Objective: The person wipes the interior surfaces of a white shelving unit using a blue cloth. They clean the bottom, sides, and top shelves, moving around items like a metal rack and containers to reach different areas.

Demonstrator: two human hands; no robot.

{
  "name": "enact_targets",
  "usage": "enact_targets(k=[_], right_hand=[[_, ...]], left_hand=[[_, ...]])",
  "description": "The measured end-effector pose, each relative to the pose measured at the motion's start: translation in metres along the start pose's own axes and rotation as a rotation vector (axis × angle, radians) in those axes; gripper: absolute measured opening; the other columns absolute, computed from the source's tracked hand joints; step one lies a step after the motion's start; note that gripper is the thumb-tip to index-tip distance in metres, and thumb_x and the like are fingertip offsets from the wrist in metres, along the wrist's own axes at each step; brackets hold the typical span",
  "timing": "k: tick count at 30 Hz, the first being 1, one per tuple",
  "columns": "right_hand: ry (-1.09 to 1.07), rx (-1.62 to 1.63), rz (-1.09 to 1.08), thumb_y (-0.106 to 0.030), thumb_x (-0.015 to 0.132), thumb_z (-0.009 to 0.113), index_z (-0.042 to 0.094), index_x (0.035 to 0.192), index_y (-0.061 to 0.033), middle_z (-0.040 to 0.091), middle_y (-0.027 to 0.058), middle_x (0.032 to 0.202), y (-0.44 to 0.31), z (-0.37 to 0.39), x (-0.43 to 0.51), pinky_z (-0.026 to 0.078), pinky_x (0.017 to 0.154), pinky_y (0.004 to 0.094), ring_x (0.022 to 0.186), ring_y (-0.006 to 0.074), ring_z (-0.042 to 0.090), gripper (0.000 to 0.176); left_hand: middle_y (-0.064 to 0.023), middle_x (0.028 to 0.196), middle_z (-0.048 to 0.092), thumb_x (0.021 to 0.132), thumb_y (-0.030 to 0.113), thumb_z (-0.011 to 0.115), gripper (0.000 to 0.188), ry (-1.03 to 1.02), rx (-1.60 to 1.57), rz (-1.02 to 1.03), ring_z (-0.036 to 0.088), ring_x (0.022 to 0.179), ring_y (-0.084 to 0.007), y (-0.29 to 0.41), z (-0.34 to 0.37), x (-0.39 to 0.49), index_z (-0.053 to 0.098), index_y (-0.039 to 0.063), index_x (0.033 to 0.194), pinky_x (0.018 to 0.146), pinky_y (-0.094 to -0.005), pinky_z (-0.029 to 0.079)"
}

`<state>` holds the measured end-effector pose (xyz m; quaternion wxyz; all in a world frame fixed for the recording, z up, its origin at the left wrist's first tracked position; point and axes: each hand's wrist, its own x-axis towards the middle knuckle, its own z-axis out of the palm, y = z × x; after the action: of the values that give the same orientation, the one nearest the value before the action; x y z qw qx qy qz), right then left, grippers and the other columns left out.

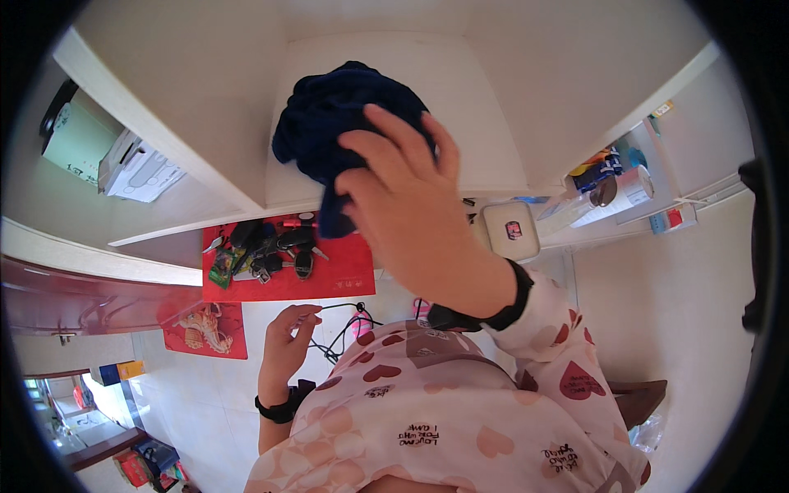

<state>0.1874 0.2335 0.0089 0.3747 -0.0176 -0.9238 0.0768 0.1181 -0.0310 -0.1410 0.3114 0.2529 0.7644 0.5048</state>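
Observation:
A bunched dark blue cloth (345, 117) lies in a white shelf compartment, with one end hanging past the shelf's front edge. My right hand (419, 215) reaches up over it from the right, fingers curled into the fabric; the palm side is hidden. Lower down, my left hand (293, 339) pinches the end of a thin black cord (339, 304) between thumb and fingertips. The cord's loops hang in front of my body, partly hidden by my patterned top. Both wrists carry black bands.
Below the compartment, a red sheet (351, 271) holds several keys and fobs (302, 262). To its right are a lidded beige box (510, 231) and a clear bottle (573, 209). White boxes (145, 172) fill the left compartment. Pink footwear (362, 323) shows on the tiled floor.

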Motion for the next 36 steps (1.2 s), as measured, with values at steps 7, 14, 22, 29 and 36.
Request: enact_targets(k=[7,14,22,29,36], right_hand=[[-0.167,-0.203,0.029,-0.010,0.077,0.072,0.064,0.095,-0.0038,0.055,0.0114,0.133,0.047,-0.074,-0.031,0.036,0.111,0.0516,0.139,0.0306,0.044,0.021],[-0.181,-0.624,-0.148,-0.005,0.076,0.068,0.063,0.093,0.0015,0.062,0.0165,0.125,0.054,-0.103,-0.037,0.044,0.110,0.0437,0.133,0.0331,0.051,0.019],[0.071,-0.201,0.119,-0.008,0.082,0.069,0.059,0.105,-0.0039,0.066,0.0136,0.106,0.035,-0.102,-0.015,0.046,0.106,0.0394,0.108,0.0304,0.065,0.025],[-0.045,-0.106,0.013,-0.026,0.092,0.069,0.061,0.129,-0.0131,0.054,0.0182,0.139,0.047,-0.054,0.006,0.039,0.109,0.0555,0.128,0.0404,0.052,0.040],[-0.153,-0.038,-0.043,-0.036,0.088,0.072,0.065,0.125,-0.0195,0.053,0.0172,0.142,0.043,-0.026,0.007,0.037,0.109,0.0551,0.131,0.0400,0.048,0.041]], left_hand=[[-0.0096,0.101,0.072,0.100,0.007,0.060,0.019,-0.050,0.048,0.060,0.070,0.093,-0.0153,0.004,0.010,0.006,0.068,-0.004,0.113,0.080,-0.0271,0.053],[-0.0101,0.099,0.071,0.099,0.007,0.062,0.018,-0.099,0.107,0.102,0.071,0.093,-0.0166,0.011,0.021,0.006,0.069,-0.001,0.113,0.080,-0.0287,0.053],[-0.0155,0.102,0.071,0.096,0.008,0.065,0.020,-0.083,0.128,0.142,0.068,0.087,-0.0216,0.013,0.023,0.004,0.070,0.001,0.114,0.074,-0.0300,0.053],[-0.0104,0.099,0.070,0.096,0.006,0.065,0.018,-0.083,0.159,0.146,0.067,0.086,-0.0168,0.023,0.027,0.000,0.070,0.002,0.112,0.066,-0.0277,0.051],[-0.0103,0.095,0.069,0.096,0.007,0.064,0.018,-0.047,0.168,0.123,0.066,0.084,-0.0177,0.016,0.019,-0.008,0.071,0.002,0.112,0.066,-0.0295,0.051]])
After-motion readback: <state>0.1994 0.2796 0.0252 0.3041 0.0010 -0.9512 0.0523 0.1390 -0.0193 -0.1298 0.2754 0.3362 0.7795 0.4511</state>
